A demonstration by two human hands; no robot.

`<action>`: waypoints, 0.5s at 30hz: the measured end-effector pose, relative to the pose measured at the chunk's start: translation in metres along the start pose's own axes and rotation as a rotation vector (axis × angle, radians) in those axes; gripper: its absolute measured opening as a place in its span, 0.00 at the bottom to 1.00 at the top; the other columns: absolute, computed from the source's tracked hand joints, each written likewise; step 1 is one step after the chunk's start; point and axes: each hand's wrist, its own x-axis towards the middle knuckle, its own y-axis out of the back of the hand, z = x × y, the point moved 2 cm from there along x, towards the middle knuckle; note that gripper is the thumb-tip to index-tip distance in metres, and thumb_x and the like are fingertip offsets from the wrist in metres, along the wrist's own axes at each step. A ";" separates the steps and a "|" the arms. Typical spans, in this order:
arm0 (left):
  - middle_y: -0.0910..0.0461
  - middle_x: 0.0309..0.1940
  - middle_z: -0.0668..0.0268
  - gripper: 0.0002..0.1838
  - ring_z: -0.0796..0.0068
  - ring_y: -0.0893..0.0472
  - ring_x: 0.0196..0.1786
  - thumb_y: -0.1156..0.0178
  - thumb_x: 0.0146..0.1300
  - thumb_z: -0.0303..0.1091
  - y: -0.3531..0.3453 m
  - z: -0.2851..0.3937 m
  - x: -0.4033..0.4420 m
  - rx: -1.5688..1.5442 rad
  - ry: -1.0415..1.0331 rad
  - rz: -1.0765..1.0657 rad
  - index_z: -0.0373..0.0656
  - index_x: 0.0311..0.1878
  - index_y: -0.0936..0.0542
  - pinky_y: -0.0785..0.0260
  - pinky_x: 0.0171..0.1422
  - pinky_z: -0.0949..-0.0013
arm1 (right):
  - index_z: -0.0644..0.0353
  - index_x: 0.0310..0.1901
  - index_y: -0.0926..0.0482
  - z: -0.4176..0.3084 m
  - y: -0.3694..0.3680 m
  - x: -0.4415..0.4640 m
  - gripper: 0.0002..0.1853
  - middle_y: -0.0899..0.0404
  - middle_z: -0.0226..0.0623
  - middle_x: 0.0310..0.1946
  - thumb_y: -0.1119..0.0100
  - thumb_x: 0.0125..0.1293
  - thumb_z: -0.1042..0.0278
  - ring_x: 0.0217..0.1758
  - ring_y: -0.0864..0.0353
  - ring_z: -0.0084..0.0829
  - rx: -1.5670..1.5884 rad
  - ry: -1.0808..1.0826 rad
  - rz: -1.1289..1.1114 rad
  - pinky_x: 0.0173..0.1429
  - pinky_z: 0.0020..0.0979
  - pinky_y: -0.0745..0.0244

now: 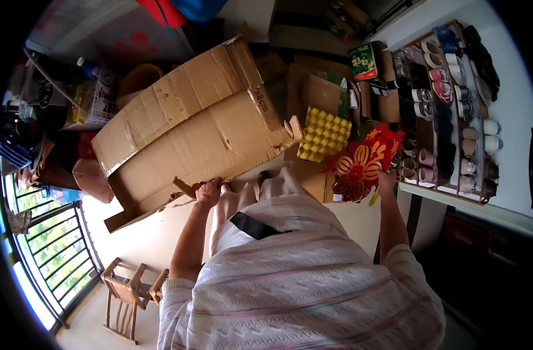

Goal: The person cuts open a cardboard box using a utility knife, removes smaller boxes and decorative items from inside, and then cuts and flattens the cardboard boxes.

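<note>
The large opened cardboard box slants across the left and centre, its upper end reaching toward the stored boxes at the back and its far left edge close to the white crate and the brown bag. Its near edge is torn and ragged, with a loose strip sticking out beside the left hand, and its right corner comes up near the yellow egg tray. Pale floor shows to the right of the legs, and more of it lies to the left, between the body and the black railing, where a wooden chair stands. On the right, the shoe rack bounds the space, its lower edge near the right hand. The left hand is closed on the near edge of the cardboard box, so most of the box lies beyond it and to both sides. The right hand, well apart from the left, grips the red and gold decoration, which spreads out ahead of it and to its left, near the egg tray; a thin yellow piece shows just below the decoration.
</note>
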 end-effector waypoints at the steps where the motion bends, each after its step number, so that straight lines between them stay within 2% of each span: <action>1: 0.22 0.46 0.58 0.20 0.55 0.24 0.50 0.53 0.62 0.43 0.003 -0.001 -0.001 -0.014 -0.005 0.003 0.59 0.58 0.30 0.34 0.51 0.48 | 0.66 0.50 0.30 0.000 -0.002 0.007 0.23 0.24 0.41 0.45 0.39 0.50 0.73 0.44 0.24 0.35 -0.057 -0.002 0.009 0.47 0.33 0.31; 4: 0.22 0.44 0.59 0.18 0.56 0.23 0.49 0.52 0.62 0.44 0.005 -0.007 -0.004 0.019 -0.013 0.063 0.57 0.55 0.28 0.33 0.49 0.49 | 0.70 0.48 0.29 -0.018 -0.008 0.019 0.23 0.24 0.47 0.43 0.37 0.52 0.66 0.43 0.23 0.40 -0.176 0.066 0.028 0.49 0.35 0.31; 7: 0.20 0.39 0.58 0.16 0.55 0.22 0.44 0.52 0.61 0.45 0.013 -0.003 -0.014 0.005 -0.034 0.136 0.56 0.52 0.26 0.32 0.45 0.51 | 0.69 0.53 0.33 -0.047 -0.030 0.018 0.30 0.25 0.48 0.47 0.35 0.52 0.60 0.48 0.25 0.41 -0.151 0.139 -0.005 0.51 0.34 0.32; 11: 0.20 0.35 0.58 0.14 0.56 0.21 0.40 0.51 0.60 0.45 0.032 0.002 -0.036 -0.013 -0.041 0.201 0.56 0.48 0.24 0.31 0.42 0.52 | 0.66 0.60 0.38 -0.066 -0.067 0.024 0.42 0.30 0.47 0.54 0.33 0.49 0.48 0.56 0.30 0.41 -0.359 0.269 -0.089 0.56 0.31 0.34; 12: 0.20 0.35 0.58 0.14 0.56 0.21 0.39 0.51 0.60 0.45 0.030 -0.002 -0.039 -0.029 -0.066 0.234 0.57 0.48 0.24 0.31 0.42 0.52 | 0.60 0.59 0.35 -0.034 -0.082 0.064 0.41 0.27 0.44 0.49 0.33 0.47 0.43 0.46 0.25 0.37 -0.231 0.344 -0.113 0.45 0.34 0.27; 15: 0.20 0.35 0.59 0.14 0.56 0.21 0.40 0.52 0.60 0.40 0.031 -0.002 -0.050 -0.019 -0.070 0.262 0.57 0.49 0.25 0.30 0.42 0.53 | 0.53 0.57 0.32 -0.071 -0.111 0.026 0.39 0.24 0.40 0.40 0.34 0.46 0.39 0.30 0.26 0.28 -0.244 -0.097 -0.312 0.27 0.30 0.30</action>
